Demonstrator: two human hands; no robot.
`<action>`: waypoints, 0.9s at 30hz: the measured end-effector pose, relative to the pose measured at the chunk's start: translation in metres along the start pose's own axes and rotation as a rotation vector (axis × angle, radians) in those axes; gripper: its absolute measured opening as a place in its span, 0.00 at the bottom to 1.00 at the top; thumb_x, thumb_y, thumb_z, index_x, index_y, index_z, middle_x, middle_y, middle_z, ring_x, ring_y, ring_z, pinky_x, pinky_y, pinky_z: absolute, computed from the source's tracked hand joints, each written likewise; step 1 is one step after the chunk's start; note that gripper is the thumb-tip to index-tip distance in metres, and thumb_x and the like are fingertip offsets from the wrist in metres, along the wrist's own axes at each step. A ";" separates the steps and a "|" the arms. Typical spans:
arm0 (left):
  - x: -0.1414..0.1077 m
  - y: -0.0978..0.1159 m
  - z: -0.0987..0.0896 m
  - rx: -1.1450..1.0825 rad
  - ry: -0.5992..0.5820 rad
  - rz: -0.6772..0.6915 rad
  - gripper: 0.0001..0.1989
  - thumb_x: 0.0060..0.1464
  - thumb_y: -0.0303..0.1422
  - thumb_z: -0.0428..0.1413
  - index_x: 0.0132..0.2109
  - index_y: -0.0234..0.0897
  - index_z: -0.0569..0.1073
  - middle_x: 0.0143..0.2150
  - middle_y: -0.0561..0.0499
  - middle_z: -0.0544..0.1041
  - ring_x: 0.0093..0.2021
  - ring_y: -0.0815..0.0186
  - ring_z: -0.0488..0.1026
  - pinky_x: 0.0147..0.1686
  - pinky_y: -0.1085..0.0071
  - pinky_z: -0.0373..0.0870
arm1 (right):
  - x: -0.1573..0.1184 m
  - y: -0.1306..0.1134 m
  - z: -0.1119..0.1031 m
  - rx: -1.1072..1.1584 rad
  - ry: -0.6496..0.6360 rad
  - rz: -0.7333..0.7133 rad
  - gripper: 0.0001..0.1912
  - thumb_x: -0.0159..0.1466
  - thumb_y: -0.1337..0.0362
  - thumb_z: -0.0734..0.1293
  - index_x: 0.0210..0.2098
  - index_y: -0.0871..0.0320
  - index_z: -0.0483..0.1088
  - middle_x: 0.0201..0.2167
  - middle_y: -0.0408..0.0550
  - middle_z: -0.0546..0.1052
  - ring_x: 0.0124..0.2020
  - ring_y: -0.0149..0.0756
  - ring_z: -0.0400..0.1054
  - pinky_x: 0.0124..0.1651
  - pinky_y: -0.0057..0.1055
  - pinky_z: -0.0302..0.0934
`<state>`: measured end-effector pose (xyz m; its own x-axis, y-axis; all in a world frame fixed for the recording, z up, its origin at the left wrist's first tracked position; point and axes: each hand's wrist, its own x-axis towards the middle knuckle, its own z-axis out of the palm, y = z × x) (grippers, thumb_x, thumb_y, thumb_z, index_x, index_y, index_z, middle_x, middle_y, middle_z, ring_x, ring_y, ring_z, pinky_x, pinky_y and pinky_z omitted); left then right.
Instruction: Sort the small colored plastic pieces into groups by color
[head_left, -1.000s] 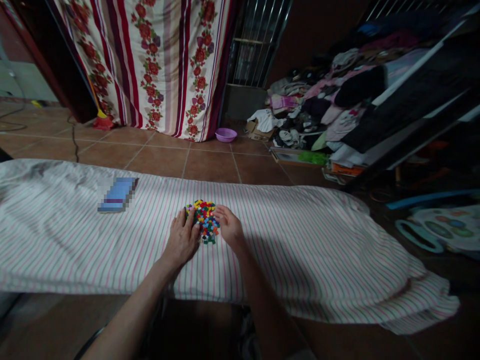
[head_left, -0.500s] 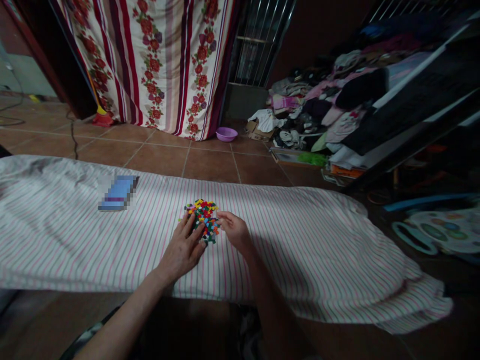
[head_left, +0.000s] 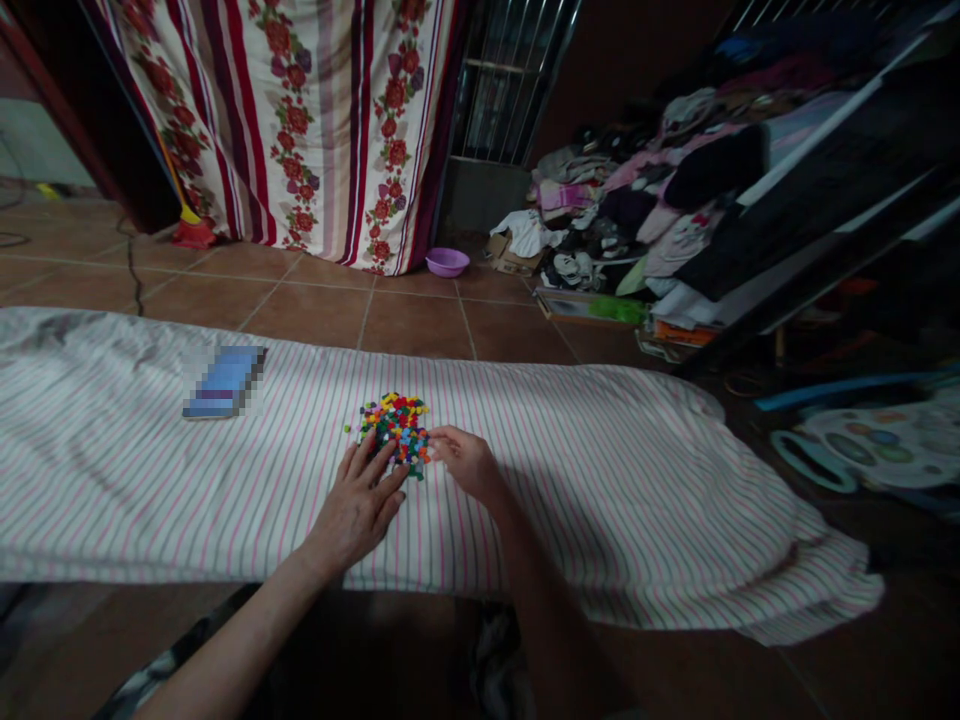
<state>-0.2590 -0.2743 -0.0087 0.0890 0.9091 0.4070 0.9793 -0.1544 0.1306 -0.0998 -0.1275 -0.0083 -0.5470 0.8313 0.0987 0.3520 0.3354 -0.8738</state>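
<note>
A heap of small, brightly coloured pieces (head_left: 397, 408) lies on a striped cloth (head_left: 637, 480); each piece is too small to name exactly. My left hand (head_left: 358, 505) rests palm down at the heap's near left side. Its fingers are spread, and the tips touch or cover some pieces. At the heap's right edge is my right hand (head_left: 466, 462), with its fingers curled and drawn together. Its fingertips are among the outer pieces, and whatever they pinch is hidden. One loose piece lies just left of the heap.
A phone-like blue object (head_left: 225, 382), blurred out, lies on the cloth at left. Beyond the cloth's far edge, a purple basin (head_left: 448, 262) sits on the tiled floor by a floral curtain (head_left: 322, 130). A pile of clothes (head_left: 622, 200) stands at the back right.
My left hand has drawn back slightly toward me, showing more pieces. My right fingertips have shifted a little nearer along the heap's right edge. The whole view has shifted slightly.
</note>
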 end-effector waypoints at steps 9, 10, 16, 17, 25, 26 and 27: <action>0.005 -0.004 0.005 -0.029 0.076 -0.016 0.19 0.59 0.32 0.47 0.56 0.37 0.70 0.63 0.42 0.66 0.70 0.49 0.44 0.62 0.44 0.58 | 0.004 0.004 0.006 0.170 -0.029 -0.046 0.15 0.59 0.67 0.60 0.42 0.56 0.73 0.41 0.48 0.79 0.43 0.36 0.74 0.47 0.34 0.69; 0.005 -0.005 0.006 -0.037 0.087 -0.020 0.19 0.59 0.32 0.47 0.56 0.36 0.70 0.62 0.42 0.66 0.70 0.49 0.44 0.62 0.44 0.58 | 0.003 0.004 0.006 0.156 -0.027 -0.044 0.14 0.59 0.67 0.60 0.41 0.56 0.74 0.41 0.48 0.79 0.42 0.36 0.74 0.47 0.34 0.69; 0.006 -0.006 0.006 -0.100 0.138 -0.034 0.18 0.58 0.31 0.48 0.53 0.35 0.72 0.61 0.40 0.67 0.69 0.50 0.46 0.62 0.47 0.61 | 0.002 0.000 0.008 0.063 -0.023 -0.067 0.13 0.59 0.64 0.62 0.40 0.55 0.74 0.39 0.47 0.80 0.42 0.37 0.74 0.46 0.34 0.68; 0.007 -0.005 0.006 -0.108 0.144 -0.032 0.18 0.59 0.31 0.47 0.53 0.34 0.73 0.61 0.40 0.67 0.69 0.50 0.46 0.62 0.47 0.62 | 0.002 0.000 0.010 0.040 -0.014 -0.070 0.12 0.59 0.64 0.63 0.40 0.55 0.75 0.38 0.46 0.80 0.41 0.37 0.74 0.46 0.33 0.68; 0.016 -0.001 0.005 -0.140 0.160 -0.038 0.18 0.58 0.30 0.47 0.52 0.33 0.73 0.59 0.38 0.68 0.69 0.49 0.47 0.60 0.45 0.64 | 0.009 -0.003 0.022 -0.142 0.043 -0.090 0.08 0.58 0.67 0.63 0.35 0.53 0.73 0.33 0.43 0.79 0.35 0.34 0.73 0.41 0.29 0.66; 0.017 0.000 0.004 -0.146 0.159 -0.039 0.18 0.58 0.30 0.47 0.52 0.33 0.73 0.59 0.38 0.68 0.69 0.49 0.47 0.60 0.45 0.64 | 0.010 -0.003 0.022 -0.154 0.046 -0.083 0.08 0.59 0.67 0.63 0.35 0.53 0.73 0.33 0.43 0.79 0.34 0.34 0.73 0.41 0.28 0.66; 0.017 0.002 0.003 -0.152 0.159 -0.040 0.18 0.58 0.29 0.47 0.52 0.33 0.73 0.59 0.38 0.68 0.69 0.49 0.46 0.60 0.45 0.64 | 0.011 -0.004 0.023 -0.162 0.048 -0.078 0.08 0.59 0.67 0.63 0.35 0.53 0.72 0.33 0.42 0.79 0.34 0.33 0.72 0.41 0.28 0.66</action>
<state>-0.2555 -0.2578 -0.0044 0.0095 0.8450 0.5346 0.9416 -0.1874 0.2796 -0.1243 -0.1302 -0.0147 -0.5419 0.8188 0.1894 0.4295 0.4635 -0.7750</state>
